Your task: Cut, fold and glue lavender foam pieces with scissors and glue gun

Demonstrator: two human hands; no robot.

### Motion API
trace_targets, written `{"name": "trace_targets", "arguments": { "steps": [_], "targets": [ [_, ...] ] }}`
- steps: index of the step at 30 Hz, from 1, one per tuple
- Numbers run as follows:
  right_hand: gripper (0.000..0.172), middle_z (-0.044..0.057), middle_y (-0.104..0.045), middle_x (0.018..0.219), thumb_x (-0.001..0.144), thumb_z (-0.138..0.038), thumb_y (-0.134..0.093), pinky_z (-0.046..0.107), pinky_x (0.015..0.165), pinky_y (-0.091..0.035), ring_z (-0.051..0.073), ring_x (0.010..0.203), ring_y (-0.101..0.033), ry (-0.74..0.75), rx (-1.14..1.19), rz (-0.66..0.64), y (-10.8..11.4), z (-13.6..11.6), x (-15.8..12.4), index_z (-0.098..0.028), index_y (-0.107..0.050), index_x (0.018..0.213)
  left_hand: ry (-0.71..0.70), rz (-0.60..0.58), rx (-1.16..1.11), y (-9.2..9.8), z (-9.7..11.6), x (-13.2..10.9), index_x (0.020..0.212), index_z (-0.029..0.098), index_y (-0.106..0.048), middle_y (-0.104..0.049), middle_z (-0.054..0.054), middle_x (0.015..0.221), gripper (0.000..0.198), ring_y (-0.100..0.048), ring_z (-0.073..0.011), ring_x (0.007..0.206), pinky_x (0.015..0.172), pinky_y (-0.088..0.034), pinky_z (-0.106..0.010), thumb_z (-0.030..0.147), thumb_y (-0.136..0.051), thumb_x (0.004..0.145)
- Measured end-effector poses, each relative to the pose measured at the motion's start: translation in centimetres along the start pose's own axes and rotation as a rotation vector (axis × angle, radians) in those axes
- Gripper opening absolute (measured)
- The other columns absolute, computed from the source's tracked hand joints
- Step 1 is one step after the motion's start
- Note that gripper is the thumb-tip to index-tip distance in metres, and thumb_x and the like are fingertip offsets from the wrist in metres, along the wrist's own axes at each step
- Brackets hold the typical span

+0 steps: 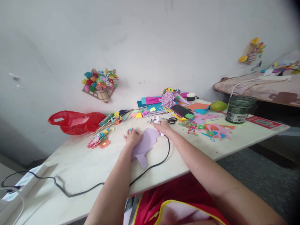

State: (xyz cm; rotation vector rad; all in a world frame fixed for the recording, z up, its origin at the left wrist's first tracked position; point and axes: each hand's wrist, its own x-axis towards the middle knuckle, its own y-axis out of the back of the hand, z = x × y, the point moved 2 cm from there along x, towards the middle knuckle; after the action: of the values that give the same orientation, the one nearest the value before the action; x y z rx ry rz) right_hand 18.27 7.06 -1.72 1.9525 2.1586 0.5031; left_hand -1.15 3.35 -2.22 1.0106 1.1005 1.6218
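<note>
A pale lilac foam sheet [147,142], cut to a ragged outline with a narrow tail toward the near edge, lies flat mid-table [70,165]. The left hand [132,137] presses it down, fingers spread. The right hand [163,127] grips a white glue gun [157,120] at its far edge, black cord [150,165] trailing. Faint pencil "Z17" [141,82] marks the wall; the jar [239,109] label is unreadable.
</note>
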Motion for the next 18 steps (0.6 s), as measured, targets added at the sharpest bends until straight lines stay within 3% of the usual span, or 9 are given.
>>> {"name": "trace_targets", "arguments": {
  "steps": [5, 8, 13, 18],
  "targets": [
    [0.042, -0.001, -0.055, 0.047, 0.071, -0.057, -0.055, 0.018, 0.035, -0.037, 0.009, 0.036, -0.051, 0.007, 0.008, 0.016, -0.1, 0.2, 0.2, -0.015, -0.059, 0.070, -0.042, 0.005, 0.085, 0.9, -0.1, -0.7, 0.080, 0.024, -0.065, -0.053, -0.009, 0.117, 0.036, -0.041, -0.0312, 0.115, 0.091, -0.034, -0.045, 0.053, -0.052, 0.065],
    [0.043, -0.002, -0.055, 0.046, 0.071, -0.058, -0.054, 0.018, 0.035, -0.037, 0.010, 0.035, -0.052, -0.007, 0.044, 0.016, -0.2, 0.4, 0.3, -0.015, -0.059, 0.075, -0.040, -0.018, 0.112, 1.0, -0.3, -0.7, 0.075, 0.023, -0.065, -0.058, -0.010, 0.107, 0.034, -0.046, -0.0315, 0.108, 0.086, -0.039, -0.043, 0.052, -0.052, 0.065],
    [0.041, -0.004, -0.049, 0.040, 0.073, -0.056, -0.053, 0.018, 0.035, -0.036, 0.009, 0.032, -0.048, 0.025, 0.023, 0.032, -0.4, 0.7, 0.6, -0.015, -0.057, 0.068, -0.016, -0.037, -0.016, 1.0, -0.4, -0.6, 0.072, 0.022, -0.063, -0.066, -0.007, 0.086, 0.022, -0.058, -0.0228, 0.089, 0.073, -0.044, -0.031, 0.041, -0.054, 0.066],
    [0.039, -0.004, -0.046, 0.038, 0.075, -0.050, -0.051, 0.017, 0.037, -0.035, 0.008, 0.032, -0.045, 0.074, 0.006, 0.044, -0.3, 0.8, 0.6, -0.016, -0.052, 0.057, 0.091, 0.091, -0.169, 1.6, -1.2, -0.6, 0.066, 0.022, -0.059, -0.067, -0.004, 0.074, 0.007, -0.061, -0.0196, 0.079, 0.067, -0.044, -0.027, 0.028, -0.055, 0.063]
  ]
}}
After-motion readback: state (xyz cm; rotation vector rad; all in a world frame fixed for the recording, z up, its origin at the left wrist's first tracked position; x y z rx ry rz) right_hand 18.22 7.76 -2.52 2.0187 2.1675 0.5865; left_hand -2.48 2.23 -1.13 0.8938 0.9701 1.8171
